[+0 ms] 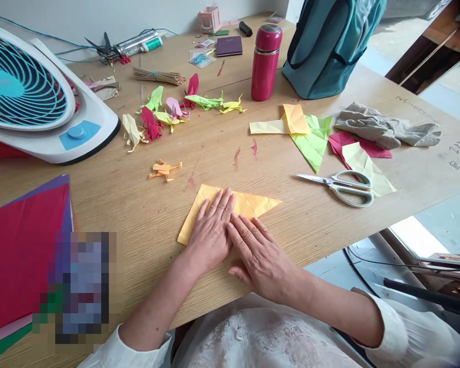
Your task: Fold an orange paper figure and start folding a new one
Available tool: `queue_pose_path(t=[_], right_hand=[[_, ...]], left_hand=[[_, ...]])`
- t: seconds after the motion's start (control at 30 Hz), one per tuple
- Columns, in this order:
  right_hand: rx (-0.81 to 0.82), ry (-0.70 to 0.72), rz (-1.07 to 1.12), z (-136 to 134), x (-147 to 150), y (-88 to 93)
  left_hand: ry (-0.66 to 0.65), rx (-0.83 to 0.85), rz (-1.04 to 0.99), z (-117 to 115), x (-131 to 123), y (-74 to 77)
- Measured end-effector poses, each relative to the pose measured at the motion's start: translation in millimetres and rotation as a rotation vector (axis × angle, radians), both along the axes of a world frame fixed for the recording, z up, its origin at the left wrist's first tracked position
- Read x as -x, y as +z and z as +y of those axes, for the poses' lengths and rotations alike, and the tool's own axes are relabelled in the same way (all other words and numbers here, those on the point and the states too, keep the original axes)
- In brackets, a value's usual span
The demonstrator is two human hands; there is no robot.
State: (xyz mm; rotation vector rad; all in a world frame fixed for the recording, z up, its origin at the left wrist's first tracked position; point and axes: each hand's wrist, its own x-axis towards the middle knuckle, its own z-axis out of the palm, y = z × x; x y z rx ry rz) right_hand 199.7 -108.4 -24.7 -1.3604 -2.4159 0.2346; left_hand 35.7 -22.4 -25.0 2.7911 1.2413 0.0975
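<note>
A yellow-orange sheet of paper (249, 203), folded to a point at its right end, lies on the wooden table (145, 214) near the front edge. My left hand (210, 230) lies flat on its middle, fingers stretched out and pointing away from me. Beside it, my right hand (258, 255) rests flat with its fingers pressing on the paper's near edge, touching the left hand. Neither hand grips anything.
White-handled scissors (343, 185) lie to the right, by green, yellow and red paper scraps (314, 140). Several folded paper figures (164, 113) sit further back, one orange figure (164, 169) nearer. A fan (34, 97), red bottle (266, 61), teal bag (329, 46), grey cloth (383, 128), coloured paper stack (19, 245).
</note>
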Motion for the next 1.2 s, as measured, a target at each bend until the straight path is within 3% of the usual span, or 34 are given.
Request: queue_pose_path(t=[0.2,0.9,1.2], right_hand=[[0.018,-0.082,-0.015,-2,1,-6.1],[0.017,-0.342,-0.119,-5,-24,-4.7],[0.000,-0.480,-0.134,1,-55,-5.2]], left_hand=[[-0.020,-0.052,0.019,0,2,-1.1],[-0.022,-0.006,0.023,1,-1,6.2],[-0.020,-0.008,0.042,0,-2,8.5]])
